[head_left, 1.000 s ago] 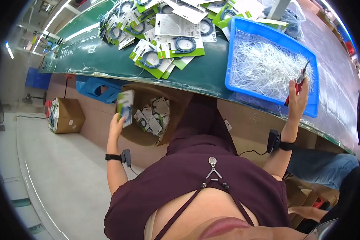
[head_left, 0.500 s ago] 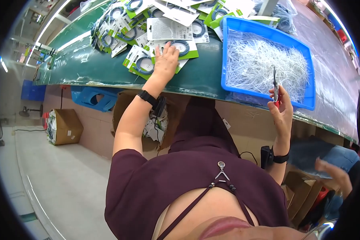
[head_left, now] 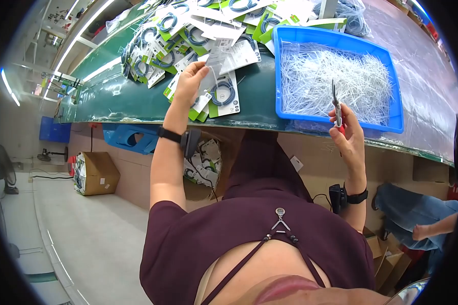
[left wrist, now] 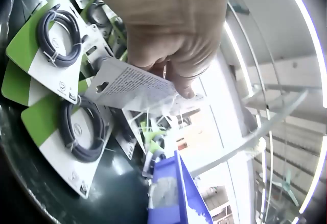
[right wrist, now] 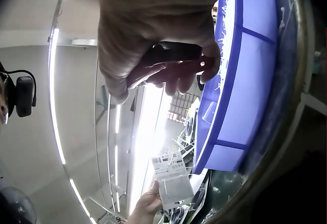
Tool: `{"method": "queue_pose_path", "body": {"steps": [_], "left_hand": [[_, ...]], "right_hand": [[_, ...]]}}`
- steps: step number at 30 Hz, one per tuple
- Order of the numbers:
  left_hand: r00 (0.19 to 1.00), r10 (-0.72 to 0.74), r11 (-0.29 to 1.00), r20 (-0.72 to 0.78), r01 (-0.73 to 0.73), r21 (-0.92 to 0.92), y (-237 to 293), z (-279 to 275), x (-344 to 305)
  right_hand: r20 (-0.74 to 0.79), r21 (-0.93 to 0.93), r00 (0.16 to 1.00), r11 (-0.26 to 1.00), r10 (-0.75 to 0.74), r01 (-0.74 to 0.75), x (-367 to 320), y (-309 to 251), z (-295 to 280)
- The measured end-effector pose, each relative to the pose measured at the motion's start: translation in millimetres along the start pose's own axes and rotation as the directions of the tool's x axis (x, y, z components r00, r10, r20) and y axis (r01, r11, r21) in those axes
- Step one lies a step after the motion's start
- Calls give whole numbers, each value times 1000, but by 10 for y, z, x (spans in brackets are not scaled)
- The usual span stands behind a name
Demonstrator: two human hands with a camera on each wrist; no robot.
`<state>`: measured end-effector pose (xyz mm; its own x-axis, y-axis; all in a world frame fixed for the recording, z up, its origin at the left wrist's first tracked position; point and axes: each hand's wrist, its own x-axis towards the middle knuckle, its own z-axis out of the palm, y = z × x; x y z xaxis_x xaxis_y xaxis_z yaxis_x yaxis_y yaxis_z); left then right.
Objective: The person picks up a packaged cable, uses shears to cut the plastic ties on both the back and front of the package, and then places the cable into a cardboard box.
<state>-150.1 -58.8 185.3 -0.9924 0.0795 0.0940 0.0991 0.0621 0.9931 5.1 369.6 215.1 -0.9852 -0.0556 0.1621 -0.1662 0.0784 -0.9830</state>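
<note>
My left hand pinches the edge of a white printed card, raised above a pile of green-and-white cards with coiled blue-grey cables. In the right wrist view the card shows its pale face beside the left hand. My right hand grips red-handled cutters, their tips pointing up, in front of the blue tray. White plastic strips fill that tray.
Below the table edge stands a carton of carded cables, with a blue stool beside it. Another carton sits on the floor at the left. A seated person's jeans show at the right. Bagged cables lie behind the tray.
My left hand went from beside the floor carton, where it held a card, to the pile, and has lifted a card there. The right hand with the cutters moved left and down from over the tray.
</note>
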Motion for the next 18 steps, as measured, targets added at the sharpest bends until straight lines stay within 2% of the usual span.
{"method": "queue_pose_path", "body": {"steps": [1,4,6,9,10,12,13,15,18], "left_hand": [[999,-45,972,-13,41,-232,0,-34,34],[999,21,951,32,-10,-309,175,-94,24],[997,48,935,63,-22,-353,340,-2,-25],[987,73,824,141,20,-567,656,286,-136],[985,75,820,154,27,-572,677,427,-175],[980,-20,617,199,169,-769,664,827,-233],[969,-68,488,238,241,-839,659,1017,-261],[956,-89,447,279,289,-847,712,1337,-347],[944,-127,383,305,330,-863,718,1625,-388]], "right_hand": [[1,3,1000,1000,-4,4,-6,10,-9],[26,-131,998,989,-59,62,-50,52,-48],[-4,-134,999,990,-51,50,-67,48,-46],[-49,-151,998,988,-36,28,-54,-23,8],[-66,-274,993,959,-97,75,-19,-85,80],[-89,-518,973,844,-215,139,58,-202,208],[-112,-534,972,837,-208,118,93,-231,250],[-83,-830,888,525,-452,190,145,-251,291],[-116,-849,887,507,-448,145,158,-276,253]]}}
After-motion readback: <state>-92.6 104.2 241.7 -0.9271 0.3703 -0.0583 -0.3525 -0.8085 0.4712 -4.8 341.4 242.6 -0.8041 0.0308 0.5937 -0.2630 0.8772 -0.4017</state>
